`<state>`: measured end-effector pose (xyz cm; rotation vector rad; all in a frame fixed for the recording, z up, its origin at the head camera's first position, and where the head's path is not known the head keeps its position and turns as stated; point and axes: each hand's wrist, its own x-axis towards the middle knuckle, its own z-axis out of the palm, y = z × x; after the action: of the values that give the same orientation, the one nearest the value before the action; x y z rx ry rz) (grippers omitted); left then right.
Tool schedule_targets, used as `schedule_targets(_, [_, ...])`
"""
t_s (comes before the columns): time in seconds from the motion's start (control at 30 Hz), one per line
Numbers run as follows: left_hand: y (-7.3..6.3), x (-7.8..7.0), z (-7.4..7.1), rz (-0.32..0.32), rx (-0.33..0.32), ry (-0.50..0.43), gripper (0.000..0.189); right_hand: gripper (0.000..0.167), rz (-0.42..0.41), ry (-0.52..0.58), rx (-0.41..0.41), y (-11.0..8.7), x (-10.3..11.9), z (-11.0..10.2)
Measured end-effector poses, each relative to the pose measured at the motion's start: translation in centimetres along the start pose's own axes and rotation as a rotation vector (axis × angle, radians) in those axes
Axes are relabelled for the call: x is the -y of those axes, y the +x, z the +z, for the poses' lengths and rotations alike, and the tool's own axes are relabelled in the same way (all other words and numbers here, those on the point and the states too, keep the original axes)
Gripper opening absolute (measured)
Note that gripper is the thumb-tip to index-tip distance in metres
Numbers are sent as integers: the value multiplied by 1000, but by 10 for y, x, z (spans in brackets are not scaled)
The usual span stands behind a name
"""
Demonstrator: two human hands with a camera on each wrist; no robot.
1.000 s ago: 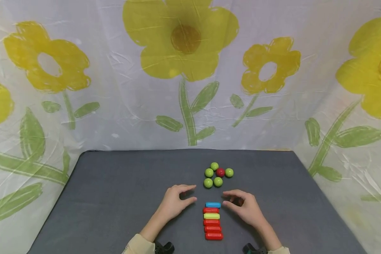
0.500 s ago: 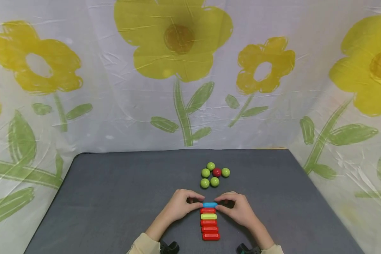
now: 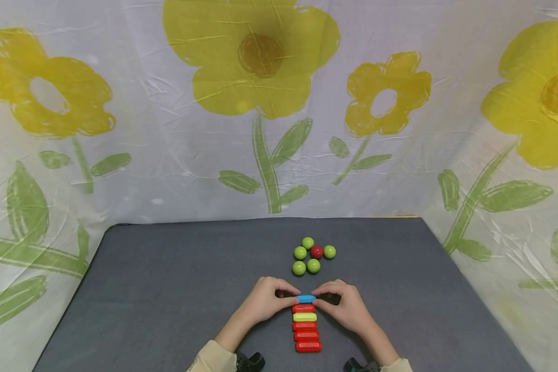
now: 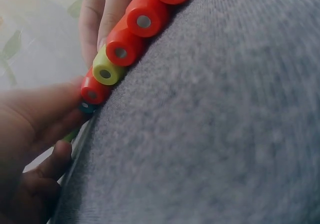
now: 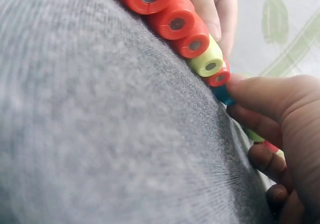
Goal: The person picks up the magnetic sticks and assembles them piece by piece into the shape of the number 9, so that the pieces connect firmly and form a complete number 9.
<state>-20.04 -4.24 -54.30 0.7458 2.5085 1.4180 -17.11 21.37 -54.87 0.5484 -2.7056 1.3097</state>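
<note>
Closest in, on the near side of the grip, there's a row of 4 red rods (image 3: pixel 308 346) plus 1 yellow rod (image 3: pixel 305 317) on the grey table (image 3: pixel 190 268). At the grip itself, the left hand (image 3: pixel 266 299) and right hand (image 3: pixel 346 307) slant inward, each pinching 1 end of the blue rod (image 3: pixel 306 299), barely any gap; 1 second ago both were clear of it. Past the grip sit 5 green balls (image 3: pixel 313 266) and 1 red ball (image 3: pixel 316 251), with a flowered sheet (image 3: pixel 195 170) way behind.

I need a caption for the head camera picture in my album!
Left hand and right hand grip the blue stick at its ends, six balls lying beyond.
</note>
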Motion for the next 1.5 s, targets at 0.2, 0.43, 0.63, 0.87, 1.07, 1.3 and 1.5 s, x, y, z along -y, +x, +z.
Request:
schedule_targets(0.2, [0, 0, 4, 14, -26, 18, 13, 18, -7, -7, -7, -1, -2, -1])
schedule_targets(0.43, [2, -2, 4, 2, -56, 31, 14, 20, 1, -16, -8, -1, -1, -2])
schedule_targets(0.63, [7, -6, 2, -34, -216, 82, 19, 19, 25, -20, -16, -1, -1, -2])
schedule_targets(0.87, [18, -11, 1, -49, -337, 142, 35, 20, 37, -10, -29, -1, -1, -2])
schedule_targets(1.07, [33, -8, 3, -56, -310, 135, 44, 22, 28, -1, -52, -1, -4, 0])
schedule_targets(1.3, [42, -1, 6, -73, -295, 100, 43, 23, 32, -3, -79, -1, -6, 2])
schedule_targets(1.5, [47, 3, 7, -72, -278, 111, 44, 25, 46, -16, -98, 0, -6, 2])
